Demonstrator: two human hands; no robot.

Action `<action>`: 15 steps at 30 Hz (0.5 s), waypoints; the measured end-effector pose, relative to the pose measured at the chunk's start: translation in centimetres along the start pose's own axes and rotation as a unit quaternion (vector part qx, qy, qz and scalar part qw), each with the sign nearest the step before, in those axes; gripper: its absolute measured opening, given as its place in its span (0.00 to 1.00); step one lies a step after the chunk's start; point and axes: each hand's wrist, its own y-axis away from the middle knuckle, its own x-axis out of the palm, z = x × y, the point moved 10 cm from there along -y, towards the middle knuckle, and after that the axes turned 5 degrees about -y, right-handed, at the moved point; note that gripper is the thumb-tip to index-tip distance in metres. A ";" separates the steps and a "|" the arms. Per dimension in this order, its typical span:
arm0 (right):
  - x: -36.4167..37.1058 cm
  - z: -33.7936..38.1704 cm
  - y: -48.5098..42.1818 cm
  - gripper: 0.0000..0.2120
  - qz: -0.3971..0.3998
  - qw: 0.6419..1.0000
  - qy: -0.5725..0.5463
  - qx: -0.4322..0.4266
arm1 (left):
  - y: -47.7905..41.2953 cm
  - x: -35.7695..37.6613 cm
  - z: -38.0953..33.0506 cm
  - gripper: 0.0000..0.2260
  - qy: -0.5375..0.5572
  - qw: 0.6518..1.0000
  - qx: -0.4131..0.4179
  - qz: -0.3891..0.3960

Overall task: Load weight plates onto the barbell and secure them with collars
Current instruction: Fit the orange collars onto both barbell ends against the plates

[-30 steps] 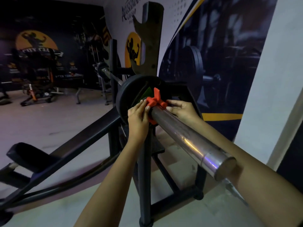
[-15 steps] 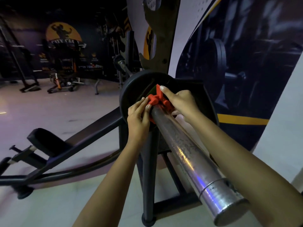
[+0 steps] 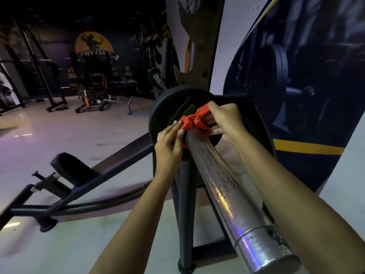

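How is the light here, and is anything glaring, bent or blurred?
Head view: the background is dim; glare streaks run along the barbell sleeve; the wide lens bends the white wall edges; the red collar looks sharp.

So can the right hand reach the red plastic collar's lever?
Likely yes: the right hand curls over the lever of the red plastic collar, nothing between them; the left hand holds its other side.
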 end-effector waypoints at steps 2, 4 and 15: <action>-0.1 -0.6 -0.3 0.11 0.028 0.997 -0.054 0.036 | 0.0 0.0 0.2 0.14 0.002 1.000 -0.002 0.000; -0.4 -1.1 -0.2 0.04 0.043 0.992 -0.098 0.060 | 0.0 0.1 0.2 0.14 0.011 1.000 -0.009 0.006; 1.3 0.5 5.1 0.37 0.129 0.844 0.378 -0.358 | -0.3 -0.2 -0.6 0.15 -0.047 0.998 0.015 0.028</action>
